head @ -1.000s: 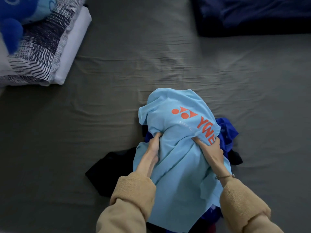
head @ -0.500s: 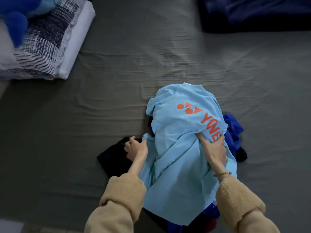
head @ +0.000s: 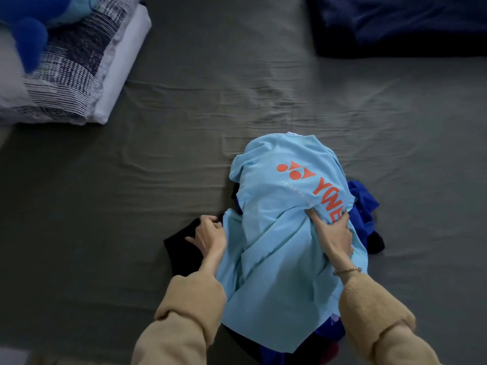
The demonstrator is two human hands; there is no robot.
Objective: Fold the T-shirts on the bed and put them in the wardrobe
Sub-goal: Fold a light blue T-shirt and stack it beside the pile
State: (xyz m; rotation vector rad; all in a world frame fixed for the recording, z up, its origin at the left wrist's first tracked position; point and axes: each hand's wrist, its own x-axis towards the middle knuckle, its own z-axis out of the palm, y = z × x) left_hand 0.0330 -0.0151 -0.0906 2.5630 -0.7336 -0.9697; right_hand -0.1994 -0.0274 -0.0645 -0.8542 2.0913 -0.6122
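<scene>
Left hand (head: 209,234), at the left edge of the clothes pile, has its fingers curled at the border where the light blue T-shirt (head: 276,248) meets a black garment (head: 181,246) lying under it; whether the fingers pinch the blue hem, the black cloth, or both cannot be told from this view. The light blue T-shirt, printed with an orange logo, lies crumpled and humped on top of the pile, near the middle of the grey bed sheet (head: 105,206), not yet spread flat or folded. Right hand (head: 333,233) rests on the shirt's upper right part, beside the lettering, with fingers bent and bunching a ridge of the cloth between thumb and fingers. A darker blue garment (head: 365,204) shows from under the shirt's right side, touching it. Likely risks: if the left hand has caught the black cloth together with the blue hem, lifting would drag both garments up; a pull by the right hand alone on bunched cloth would probably leave the shirt twisted rather than opened out, and the blue garment beneath could be carried along. Folded striped bedding (head: 76,75) lies well apart at the upper left.
</scene>
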